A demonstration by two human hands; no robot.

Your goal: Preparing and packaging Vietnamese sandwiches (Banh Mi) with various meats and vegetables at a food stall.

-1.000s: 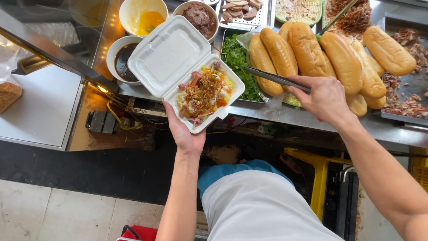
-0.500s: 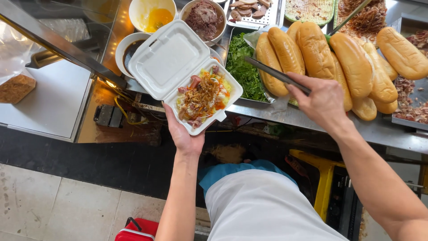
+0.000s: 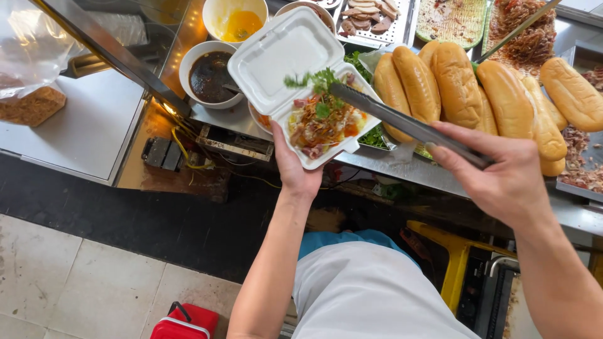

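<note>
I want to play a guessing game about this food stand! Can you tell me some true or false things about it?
1. The left hand holds an open white foam box of food. True.
2. The right hand holds a spoon. False: it holds metal tongs.
3. The tongs carry green herbs over the box. True.
4. The bread rolls lie inside the box. False: they lie behind it on the counter.
5. The bowl of dark sauce is empty. False: it holds sauce.
</note>
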